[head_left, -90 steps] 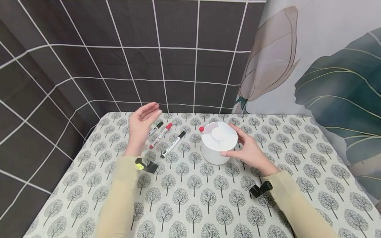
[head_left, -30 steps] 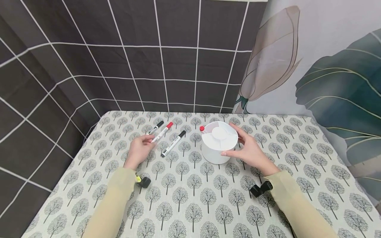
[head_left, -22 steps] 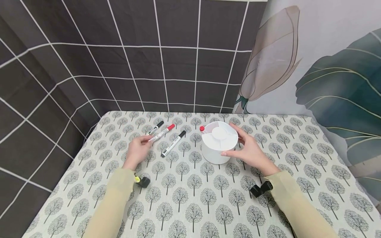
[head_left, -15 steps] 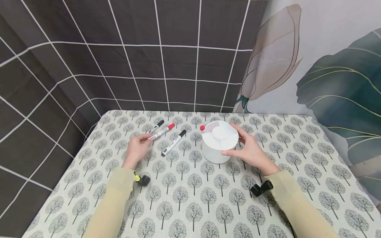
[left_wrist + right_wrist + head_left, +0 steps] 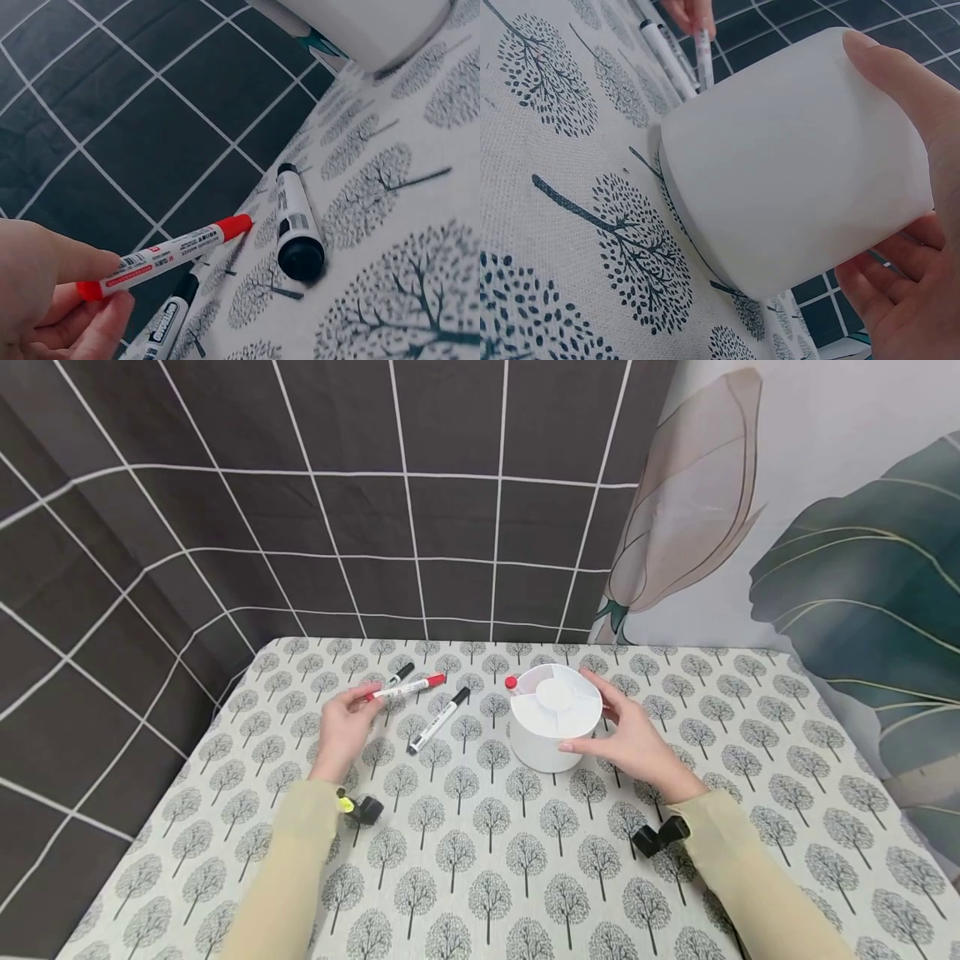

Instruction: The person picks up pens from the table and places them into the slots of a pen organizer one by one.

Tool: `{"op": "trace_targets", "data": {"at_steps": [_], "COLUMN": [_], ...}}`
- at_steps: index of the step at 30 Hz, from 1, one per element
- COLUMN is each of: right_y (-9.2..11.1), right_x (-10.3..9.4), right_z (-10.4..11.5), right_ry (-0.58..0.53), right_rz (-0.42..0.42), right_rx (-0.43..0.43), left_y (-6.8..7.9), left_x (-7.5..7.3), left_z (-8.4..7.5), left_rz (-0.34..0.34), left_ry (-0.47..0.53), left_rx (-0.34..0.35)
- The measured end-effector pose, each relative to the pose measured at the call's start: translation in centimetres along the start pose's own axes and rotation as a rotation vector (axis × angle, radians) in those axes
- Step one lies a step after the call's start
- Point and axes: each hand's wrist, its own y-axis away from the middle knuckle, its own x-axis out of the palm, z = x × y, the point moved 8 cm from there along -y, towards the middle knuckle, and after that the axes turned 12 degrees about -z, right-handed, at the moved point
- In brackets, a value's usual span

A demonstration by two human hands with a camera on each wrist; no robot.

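Between thumb and fingers, my left hand (image 5: 345,731) pinches a red-capped whiteboard marker (image 5: 169,257) near its rear end, its cap pointing right. Beneath and behind it lies a black-capped marker (image 5: 166,324), partly hidden by the held one in the head view. A second black-capped marker (image 5: 438,721) lies on the cloth just to the right. My right hand (image 5: 633,739) grips the side of a round white divided organizer (image 5: 780,165), thumb in front and fingers behind. The organizer stands upright on the table. A red-capped pen (image 5: 512,683) leans in its left compartment.
A tree-patterned cloth (image 5: 487,860) covers the table. Behind it hangs a dark grid-patterned curtain (image 5: 360,518), with a pale floral curtain (image 5: 697,527) at the right. Black wrist cameras (image 5: 660,837) sit on both sleeves.
My left hand came down from above the markers, pinched the red marker and lifted it slightly, turning it flatter across the view. The right hand and organizer stayed in place.
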Motion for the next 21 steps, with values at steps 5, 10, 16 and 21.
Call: {"op": "trace_targets", "data": {"at_steps": [5,10,16,21], "right_y": [0.1,0.1,0.1,0.0], "right_x": [0.0,0.1,0.0,0.0], "right_z": [-0.1,-0.2,-0.2,-0.1], "right_ry": [-0.002,-0.006,-0.004,0.001], "right_rz": [-0.002,-0.007,-0.007,-0.006], "right_rx": [0.004,0.005,0.006,-0.008], "left_y": [0.0,0.0,-0.2,0.1], "left_x": [-0.1,0.1,0.2,0.3], "left_z": [-1.0,-2.0,-3.1,-4.5], "left_rz": [-0.028,-0.066,-0.121,-0.13], "left_ry": [0.094,0.148,0.236,0.299], "left_rx": [0.007,0.027,0.057,0.09]}}
